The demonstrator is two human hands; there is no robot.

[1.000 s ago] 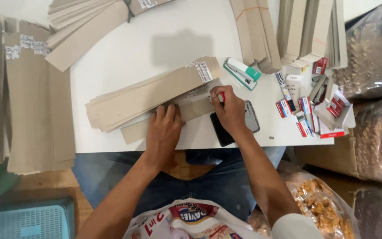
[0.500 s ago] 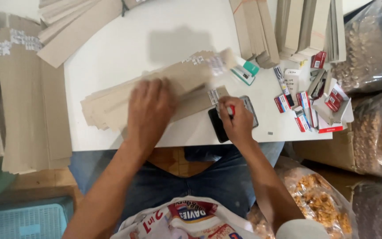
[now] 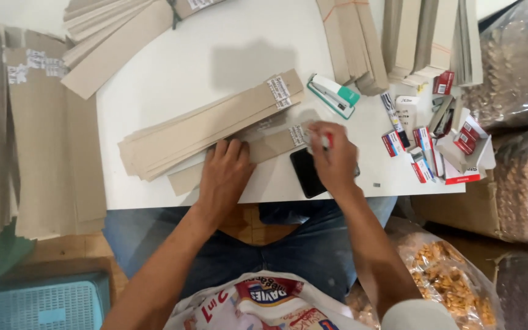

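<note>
My left hand (image 3: 224, 174) lies flat on a long brown cardboard strip (image 3: 270, 143) at the near edge of the white table (image 3: 172, 67). My right hand (image 3: 334, 160) is closed on a small red-and-white pen-like thing (image 3: 325, 141), its tip at the white label on the strip's right end. Just behind lies a fanned stack of similar cardboard strips (image 3: 209, 125) with a label at its right end. A black phone (image 3: 307, 173) sits under my right hand.
A white-and-green stapler (image 3: 334, 95) lies behind my right hand. Small red-and-white boxes (image 3: 426, 150) and a marker (image 3: 392, 116) crowd the table's right end. Cardboard bundles (image 3: 123, 36) line the back and left. Clear bags of snacks (image 3: 514, 73) stand at right, a blue crate (image 3: 44, 302) bottom left.
My left hand came back down from the fanned stack onto the near strip. My right hand moved from over the phone up to the strip's labelled end.
</note>
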